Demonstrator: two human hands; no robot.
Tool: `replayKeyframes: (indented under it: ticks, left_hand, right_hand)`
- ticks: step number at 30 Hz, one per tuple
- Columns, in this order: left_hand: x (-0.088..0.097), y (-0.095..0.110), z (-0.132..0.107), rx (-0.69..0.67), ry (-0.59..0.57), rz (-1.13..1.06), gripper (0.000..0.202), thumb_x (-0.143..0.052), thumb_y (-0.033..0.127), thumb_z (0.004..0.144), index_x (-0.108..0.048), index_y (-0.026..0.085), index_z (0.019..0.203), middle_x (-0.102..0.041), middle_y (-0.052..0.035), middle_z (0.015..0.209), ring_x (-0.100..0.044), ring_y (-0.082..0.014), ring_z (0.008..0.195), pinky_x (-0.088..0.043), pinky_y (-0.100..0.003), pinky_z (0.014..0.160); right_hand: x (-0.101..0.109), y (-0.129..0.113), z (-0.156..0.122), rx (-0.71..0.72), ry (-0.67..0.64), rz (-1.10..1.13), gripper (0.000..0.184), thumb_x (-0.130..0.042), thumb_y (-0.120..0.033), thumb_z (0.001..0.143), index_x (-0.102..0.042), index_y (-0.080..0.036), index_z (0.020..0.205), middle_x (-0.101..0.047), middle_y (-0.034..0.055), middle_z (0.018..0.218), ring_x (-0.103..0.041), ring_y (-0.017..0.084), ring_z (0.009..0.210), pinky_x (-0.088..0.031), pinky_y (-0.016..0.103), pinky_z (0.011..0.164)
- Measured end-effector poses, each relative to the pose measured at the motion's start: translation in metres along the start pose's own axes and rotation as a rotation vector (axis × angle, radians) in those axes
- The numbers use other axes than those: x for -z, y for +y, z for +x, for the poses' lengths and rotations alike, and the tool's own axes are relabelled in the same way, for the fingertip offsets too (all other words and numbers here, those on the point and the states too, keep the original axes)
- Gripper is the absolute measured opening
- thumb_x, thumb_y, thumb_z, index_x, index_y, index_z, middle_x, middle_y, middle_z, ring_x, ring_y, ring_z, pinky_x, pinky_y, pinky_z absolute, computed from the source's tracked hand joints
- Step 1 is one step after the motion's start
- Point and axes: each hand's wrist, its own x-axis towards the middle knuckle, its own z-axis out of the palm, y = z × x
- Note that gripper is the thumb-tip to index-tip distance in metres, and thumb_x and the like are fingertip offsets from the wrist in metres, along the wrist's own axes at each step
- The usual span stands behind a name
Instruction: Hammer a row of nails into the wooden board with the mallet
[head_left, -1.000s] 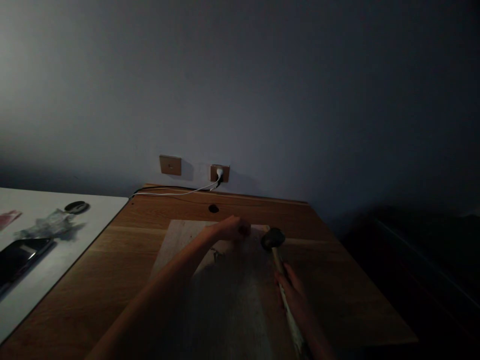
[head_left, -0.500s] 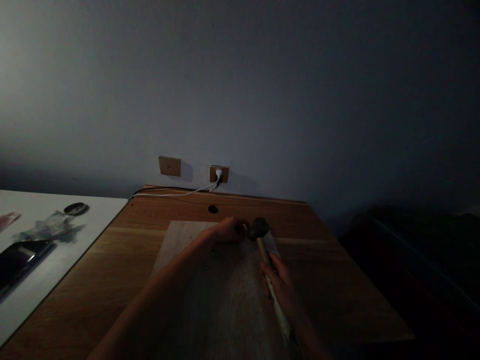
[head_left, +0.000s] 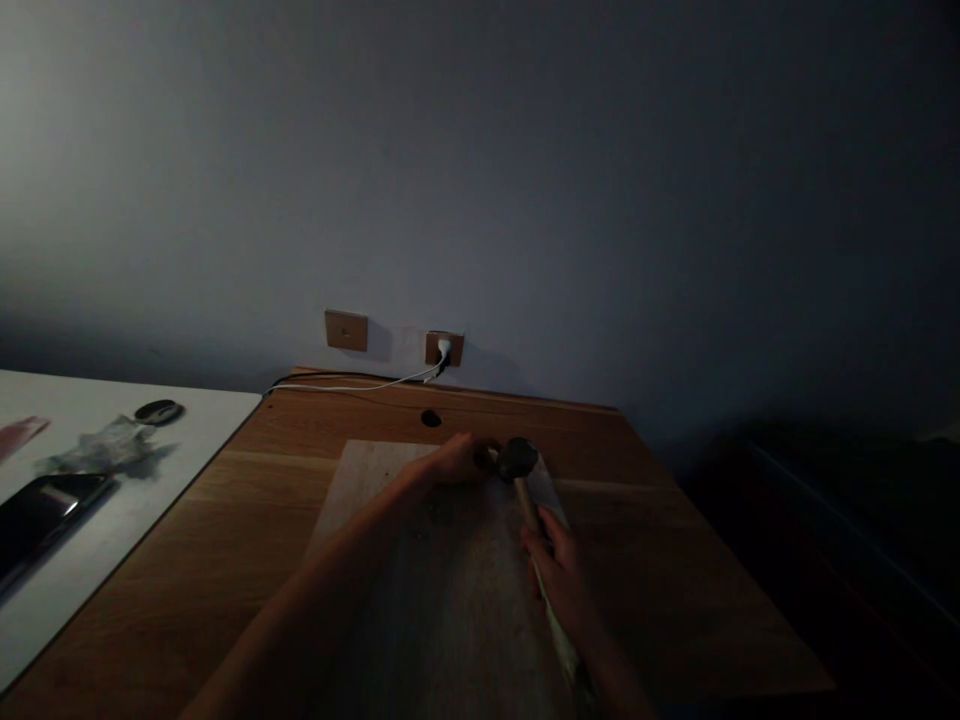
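My right hand (head_left: 556, 562) is wrapped round the wooden handle of a hammer (head_left: 517, 459). The dark hammer head is over the far right part of a pale wooden board (head_left: 472, 610). Just left of the head, my left hand (head_left: 463, 458) is closed at the far part of the board, its fingertips close to the hammer head. What those fingers pinch is too dark and small to make out. Small dark bits (head_left: 417, 533) lie on the board beside my left forearm.
The board rests on a brown wooden table (head_left: 660, 570) with a round hole (head_left: 430, 418) near its back edge. Cables (head_left: 360, 384) run to a wall socket (head_left: 444, 349). On the white table (head_left: 90, 550) at left are a dark phone-like device (head_left: 49, 520), clear plastic (head_left: 105, 447) and a round dark object (head_left: 158, 412).
The view has shifted slightly, so the scene sits a little further right. My hands and the hammer keep nearly the same places over the board.
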Motion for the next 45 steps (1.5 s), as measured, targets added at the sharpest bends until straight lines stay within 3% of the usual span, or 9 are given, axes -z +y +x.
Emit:
replayKeyframes:
  ticks: [4,9,13,18,22,25,29,32,45]
  left_hand:
    - [0.012,0.011,-0.009,0.004,-0.049,0.126,0.049,-0.071,0.006,0.069,-0.069,0.017,0.117,-0.076,-0.0015,0.095,-0.071,-0.018,0.088,-0.05,-0.021,0.075]
    - [0.028,0.032,-0.06,-0.185,-0.161,0.5,0.032,-0.078,0.021,0.074,-0.072,0.02,0.106,-0.07,-0.0066,0.108,-0.068,-0.0216,0.094,-0.051,-0.026,0.078]
    - [0.014,0.045,-0.098,-0.34,-0.15,0.844,0.024,-0.075,0.026,0.085,-0.072,0.022,0.108,-0.069,-0.0096,0.109,-0.067,-0.0259,0.098,-0.051,-0.033,0.084]
    - [-0.001,0.044,-0.107,-0.408,-0.119,0.952,0.011,-0.065,0.011,0.092,-0.072,0.018,0.096,-0.071,-0.0086,0.092,-0.068,-0.0236,0.088,-0.051,-0.03,0.071]
    - [0.008,0.035,-0.102,-0.392,-0.105,0.828,0.014,-0.062,0.012,0.094,-0.071,0.018,0.102,-0.071,-0.0082,0.092,-0.068,-0.0215,0.086,-0.051,-0.027,0.07]
    - [0.012,0.024,-0.09,-0.297,0.034,0.51,0.022,-0.06,0.012,0.095,-0.07,0.019,0.113,-0.072,-0.0069,0.103,-0.069,-0.0177,0.089,-0.052,-0.025,0.078]
    - [0.006,0.005,-0.066,-0.152,0.201,0.233,0.024,-0.061,0.005,0.089,-0.075,0.017,0.104,-0.075,-0.006,0.101,-0.07,-0.0175,0.092,-0.051,-0.025,0.083]
    - [-0.001,-0.005,-0.054,-0.114,0.227,0.191,0.026,-0.062,0.001,0.084,-0.076,0.016,0.1,-0.076,-0.0063,0.099,-0.07,-0.0191,0.094,-0.052,-0.027,0.086]
    - [-0.007,-0.001,-0.051,-0.086,0.263,0.19,0.026,-0.061,0.004,0.079,-0.074,0.018,0.097,-0.075,-0.0047,0.093,-0.069,-0.0193,0.086,-0.054,-0.03,0.082]
  right_hand:
    - [0.003,0.001,-0.001,-0.012,0.014,0.014,0.063,-0.06,-0.06,0.081,-0.06,-0.016,0.125,-0.049,-0.0093,0.049,-0.044,0.013,0.038,-0.031,0.024,0.038]
    - [0.014,0.006,-0.013,-0.069,0.034,0.039,0.078,-0.057,-0.065,0.077,-0.053,-0.009,0.131,-0.04,-0.0125,0.043,-0.04,0.014,0.035,-0.031,0.025,0.035]
    - [0.021,0.007,-0.024,-0.084,0.039,0.054,0.076,-0.058,-0.065,0.075,-0.054,-0.011,0.127,-0.045,-0.0108,0.045,-0.041,0.013,0.037,-0.033,0.024,0.036]
    - [0.022,-0.003,-0.03,-0.107,0.007,0.063,0.072,-0.06,-0.068,0.073,-0.058,-0.014,0.12,-0.044,-0.0105,0.047,-0.039,0.012,0.038,-0.032,0.024,0.037]
    - [0.02,-0.002,-0.03,-0.064,0.093,0.063,0.064,-0.066,-0.066,0.069,-0.066,-0.017,0.11,-0.059,-0.003,0.063,-0.053,0.015,0.049,-0.038,0.026,0.043]
    - [0.018,0.001,-0.029,-0.049,0.121,0.068,0.058,-0.069,-0.062,0.069,-0.068,-0.019,0.108,-0.065,0.0009,0.073,-0.062,0.019,0.063,-0.044,0.026,0.049]
    - [0.014,0.001,-0.029,-0.067,0.059,0.07,0.068,-0.062,-0.064,0.073,-0.062,-0.015,0.119,-0.059,-0.0023,0.068,-0.05,0.014,0.046,-0.037,0.026,0.04]
    - [0.013,-0.001,-0.03,-0.113,0.034,0.073,0.072,-0.061,-0.065,0.073,-0.06,-0.014,0.123,-0.054,-0.0057,0.064,-0.041,0.011,0.041,-0.034,0.025,0.037]
    - [0.015,0.017,-0.02,-0.075,-0.063,0.064,0.066,-0.063,-0.07,0.079,-0.068,-0.021,0.123,-0.055,-0.0043,0.056,-0.053,0.016,0.047,-0.041,0.024,0.042]
